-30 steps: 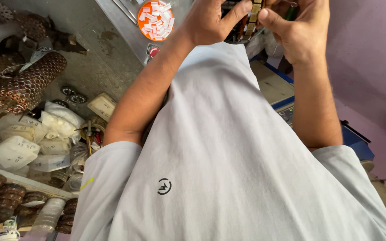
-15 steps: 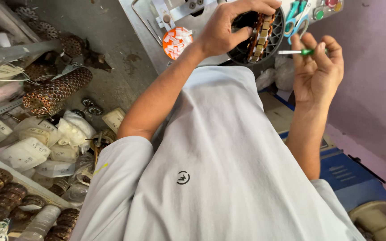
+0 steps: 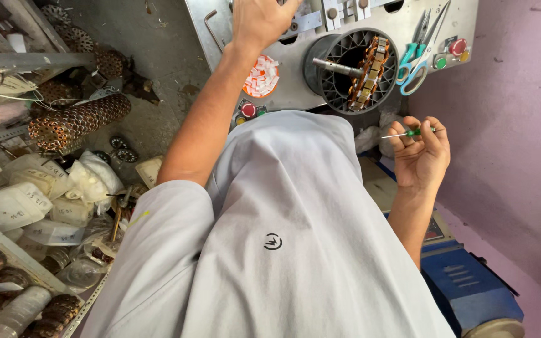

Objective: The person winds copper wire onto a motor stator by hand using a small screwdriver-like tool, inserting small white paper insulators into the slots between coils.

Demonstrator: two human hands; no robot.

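Right hand curls around a thin tool with a green handle, metal tip pointing left; it sits below and right of the black ribbed drum, apart from it. Copper-and-white wound stator is seated upright on the drum, on its right side, with a steel shaft poking out of the drum's centre. Left hand is up-left of the drum, palm down on the grey metal panel; cannot tell whether it grips anything, fingers are hidden at the frame edge.

Left of the drum: round orange disc with white tabs, red push-button just under it. Right of the drum: teal-handled scissors hanging on the panel, then a green and a red button. Far left of the drum: clear bags with white labels, a long copper-coloured coil stack, grey concrete floor. Right of the drum: pink wall, blue box below it.
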